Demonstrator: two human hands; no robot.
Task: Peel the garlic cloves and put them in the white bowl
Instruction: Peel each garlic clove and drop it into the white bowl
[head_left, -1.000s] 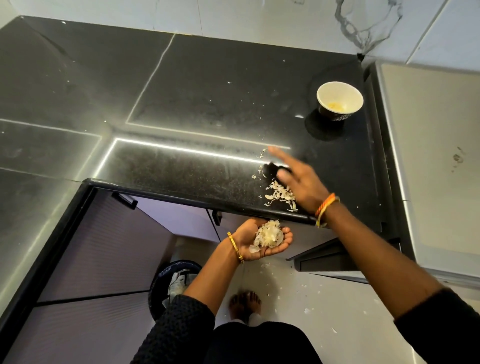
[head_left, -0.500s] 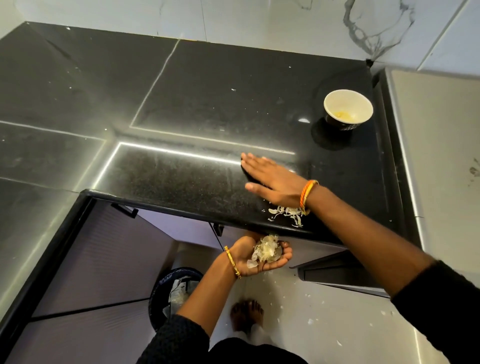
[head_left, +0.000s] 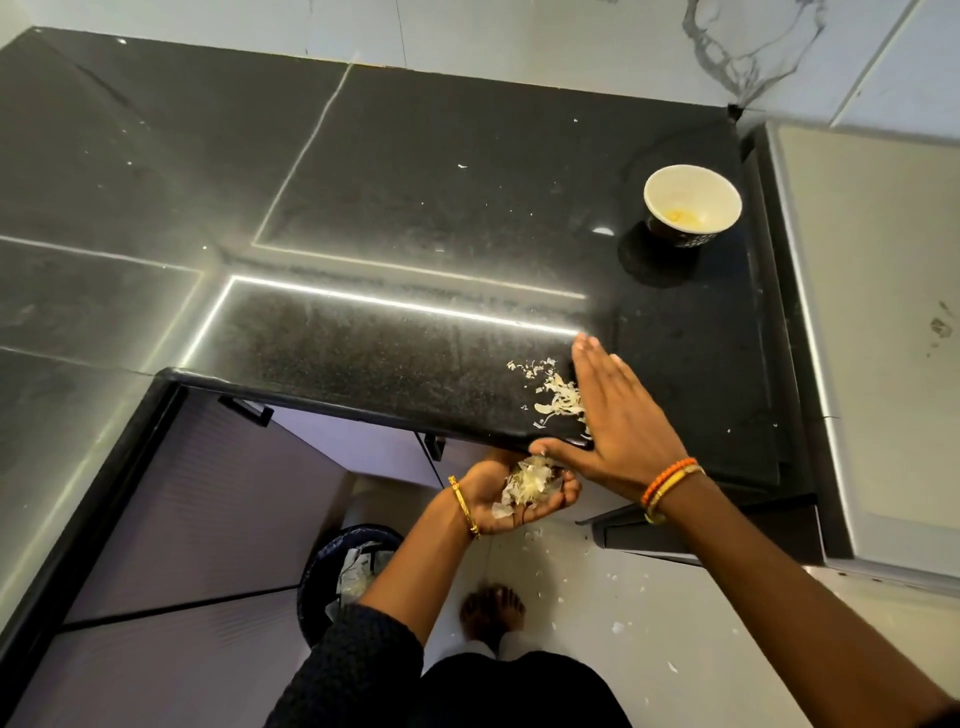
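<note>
Currently right hand, fingers straight, is lying flat beside garlic skins on surface; cupped left hand is holding skins below the edge.

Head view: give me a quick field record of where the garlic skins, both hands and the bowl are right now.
right hand: right hand flat, fingers straight, edge against the black stone counter beside the skins
left hand: left hand cupped palm up below the counter's front edge, holding papery garlic skins
skins on counter: small loose pile of pale garlic skins near the front edge
bowl: white bowl with dark outside at the counter's far right, something yellowish inside
floor: scattered skin flakes; dark bin below
</note>
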